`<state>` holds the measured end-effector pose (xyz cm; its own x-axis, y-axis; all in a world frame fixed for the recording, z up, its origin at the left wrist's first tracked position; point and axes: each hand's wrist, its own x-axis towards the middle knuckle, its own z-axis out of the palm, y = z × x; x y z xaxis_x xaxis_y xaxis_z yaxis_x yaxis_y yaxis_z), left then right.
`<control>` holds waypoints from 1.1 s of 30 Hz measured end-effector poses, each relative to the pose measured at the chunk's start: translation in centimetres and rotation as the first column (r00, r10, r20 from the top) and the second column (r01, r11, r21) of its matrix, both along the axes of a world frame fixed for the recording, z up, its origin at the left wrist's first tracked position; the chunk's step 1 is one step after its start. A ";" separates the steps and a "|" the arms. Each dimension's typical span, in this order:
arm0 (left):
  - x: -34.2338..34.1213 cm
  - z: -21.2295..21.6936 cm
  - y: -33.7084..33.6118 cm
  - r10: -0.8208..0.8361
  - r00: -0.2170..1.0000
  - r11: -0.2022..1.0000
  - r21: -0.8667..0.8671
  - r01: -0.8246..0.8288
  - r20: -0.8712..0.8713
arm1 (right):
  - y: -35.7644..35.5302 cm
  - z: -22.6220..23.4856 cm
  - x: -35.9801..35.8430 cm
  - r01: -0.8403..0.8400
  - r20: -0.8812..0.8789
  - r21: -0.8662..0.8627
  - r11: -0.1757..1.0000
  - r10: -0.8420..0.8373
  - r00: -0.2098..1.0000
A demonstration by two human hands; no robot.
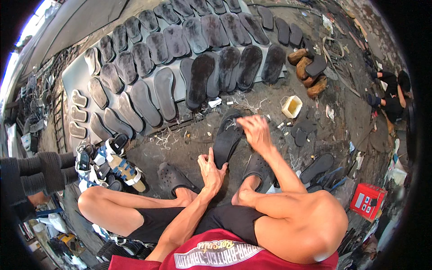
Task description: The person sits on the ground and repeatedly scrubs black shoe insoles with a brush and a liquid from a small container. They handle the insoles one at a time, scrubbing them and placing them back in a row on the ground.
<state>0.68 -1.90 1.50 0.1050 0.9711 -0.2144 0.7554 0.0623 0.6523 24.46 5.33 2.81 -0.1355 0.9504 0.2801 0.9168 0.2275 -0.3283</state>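
Between my feet I hold a black sandal sole [227,140], its far end tilted away from me. My left hand [211,172] grips the near end, with the thumb and fingers at its edge. Over the far end, my right hand [255,132] is closed in a pinch, its fingertips against the upper right edge. A small pale spot shows at those fingertips, too small to name. The far end looks darker, perhaps with a strap, but I cannot make it out.
Rows of dark soles [211,30] lie on a grey sheet ahead. A pale cup of yellowish stuff [292,106] stands to the right, near brown shoe lasts [317,86]. Strapped sandals [118,163] are piled at left. A red box [368,201] sits at right; another person [392,96] is beyond.
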 end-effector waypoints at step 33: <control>0.3 -1.3 -1.1 0.109 0.980 0.988 0.086 -0.124 0.166 | 0.8 0.8 -7.5 -0.386 -0.103 -0.087 0.919 0.377 0.921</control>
